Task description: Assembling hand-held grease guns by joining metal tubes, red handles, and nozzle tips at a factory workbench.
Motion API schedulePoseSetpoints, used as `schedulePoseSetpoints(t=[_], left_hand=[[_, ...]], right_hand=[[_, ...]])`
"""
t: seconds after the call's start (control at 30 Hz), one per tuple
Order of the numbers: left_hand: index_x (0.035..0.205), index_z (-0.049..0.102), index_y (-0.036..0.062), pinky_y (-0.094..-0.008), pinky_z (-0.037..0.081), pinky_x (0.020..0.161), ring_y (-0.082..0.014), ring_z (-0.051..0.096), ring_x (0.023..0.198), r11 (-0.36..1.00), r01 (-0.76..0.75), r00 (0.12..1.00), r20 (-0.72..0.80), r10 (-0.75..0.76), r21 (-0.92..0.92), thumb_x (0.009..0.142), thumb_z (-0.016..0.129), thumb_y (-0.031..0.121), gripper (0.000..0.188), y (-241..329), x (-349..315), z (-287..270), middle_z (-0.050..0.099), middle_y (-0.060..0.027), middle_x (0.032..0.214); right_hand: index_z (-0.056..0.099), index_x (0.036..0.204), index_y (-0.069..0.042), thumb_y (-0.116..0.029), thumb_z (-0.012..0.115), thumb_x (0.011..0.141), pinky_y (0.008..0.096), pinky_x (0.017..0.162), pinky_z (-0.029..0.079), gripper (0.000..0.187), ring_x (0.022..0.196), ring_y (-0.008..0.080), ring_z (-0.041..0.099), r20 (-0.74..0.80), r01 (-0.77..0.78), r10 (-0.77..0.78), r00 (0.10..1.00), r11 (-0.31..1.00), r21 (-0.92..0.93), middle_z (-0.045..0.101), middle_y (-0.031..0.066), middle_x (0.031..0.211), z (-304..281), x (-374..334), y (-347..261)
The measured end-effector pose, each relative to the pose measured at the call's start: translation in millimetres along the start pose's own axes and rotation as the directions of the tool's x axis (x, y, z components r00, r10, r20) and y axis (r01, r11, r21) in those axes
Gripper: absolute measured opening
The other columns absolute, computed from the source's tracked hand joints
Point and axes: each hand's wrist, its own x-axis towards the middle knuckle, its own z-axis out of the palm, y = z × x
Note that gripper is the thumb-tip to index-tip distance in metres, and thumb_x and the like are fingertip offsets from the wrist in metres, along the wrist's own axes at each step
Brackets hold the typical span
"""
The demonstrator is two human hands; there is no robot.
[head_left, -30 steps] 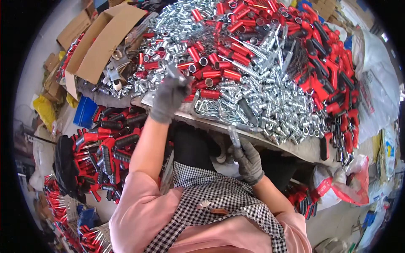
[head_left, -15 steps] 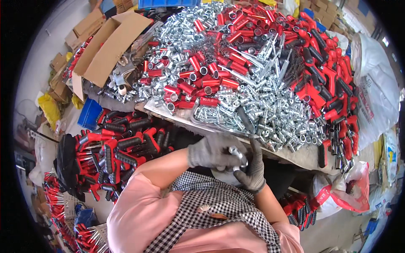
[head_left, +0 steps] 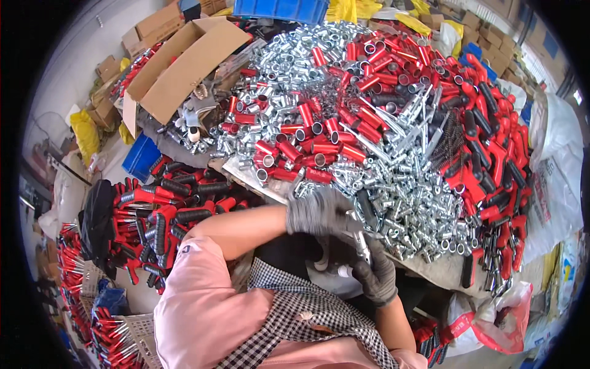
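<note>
With my grey-gloved right hand [head_left: 378, 280] grasping the slim silvery metal cylinder [head_left: 361, 247] that slants from those fingers toward my blurred grey-gloved left hand [head_left: 316, 212], whose grip I cannot tell, I'd best hold it steady and straight.

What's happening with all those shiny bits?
The gray-gloved right hand holds a shiny metal piece. The gray-gloved left hand is at its far end, but blur hides whether it grips it. Beyond them, silver parts, red tubes and red-and-black handles lie heaped on a table.
</note>
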Motion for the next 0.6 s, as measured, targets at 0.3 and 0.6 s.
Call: schedulePoseSetpoints(t=[0.3,0.6], left_hand=[[0.132,0.044,0.0032,-0.0375,0.044,0.097,-0.0352,0.055,0.112,0.705,0.572,0.665,-0.741,-0.098,0.421,0.073,0.072,0.036,0.072,-132,76,-204,0.055,-0.023,0.123],[0.08,0.057,0.0034,-0.0288,0.041,0.039,-0.0164,0.054,0.046,0.753,0.32,0.549,-0.535,-0.642,-0.575,0.093,0.047,0.039,0.039,-150,105,-239,0.055,-0.0046,0.057]], right_hand=[[0.052,0.123,0.007,-0.032,0.074,0.079,0.0246,0.065,0.049,0.063,0.073,0.0135,0.06,-0.057,-0.082,0.095,0.994,0.975,0.207,0.063,0.0059,0.084,-8,1,-2],[0.056,0.118,0.003,-0.021,0.072,0.08,0.0322,0.076,0.051,0.048,0.082,0.0175,0.062,-0.156,-0.115,0.195,0.968,0.901,0.418,0.064,0.0095,0.089,-1,2,-17]])
